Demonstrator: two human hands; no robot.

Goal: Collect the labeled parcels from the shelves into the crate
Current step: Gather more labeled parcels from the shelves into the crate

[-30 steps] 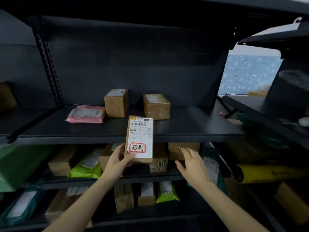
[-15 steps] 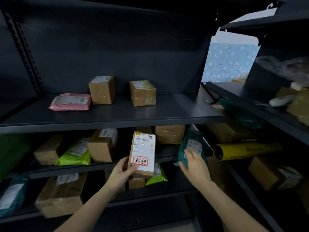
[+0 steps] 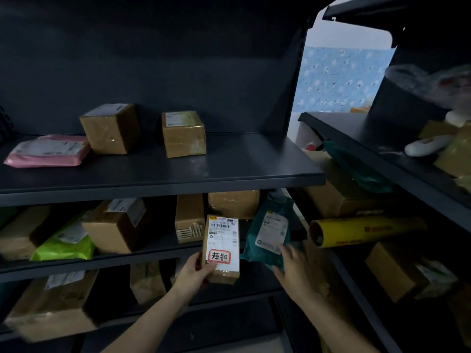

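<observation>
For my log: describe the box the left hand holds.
On the dark metal shelving, look in front of the middle shelf. The left hand grips a slim brown cardboard box; only its white label bears red-outlined handwriting.

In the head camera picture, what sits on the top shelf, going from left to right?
pink mailer bag → cardboard box with a label on top → tape-wrapped cardboard box
</observation>
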